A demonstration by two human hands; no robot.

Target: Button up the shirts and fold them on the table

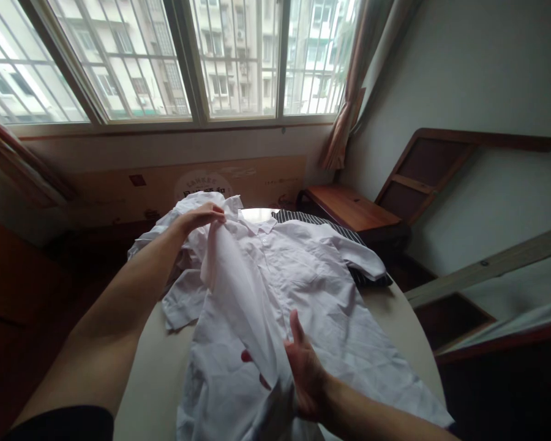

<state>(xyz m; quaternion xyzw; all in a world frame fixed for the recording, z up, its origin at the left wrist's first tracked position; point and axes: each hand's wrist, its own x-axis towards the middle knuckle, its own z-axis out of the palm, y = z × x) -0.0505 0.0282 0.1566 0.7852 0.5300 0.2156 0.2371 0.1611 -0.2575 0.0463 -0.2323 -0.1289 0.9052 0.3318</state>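
Observation:
A white button-up shirt (312, 288) lies spread face up on a round pale table (395, 324), collar toward the window. My left hand (202, 217) reaches far forward and pinches the shirt's left shoulder area near the collar. My right hand (303, 367) grips the shirt's left side lower down, fingers curled under the cloth. Between the two hands a strip of white fabric is lifted off the table in a raised fold.
A dark striped garment (330, 226) lies under the shirt at the table's far right. More white cloth (179, 300) bunches at the left. A wooden bench (353, 208), a leaning wooden frame (422, 171) and a cardboard panel (202, 184) stand below the window.

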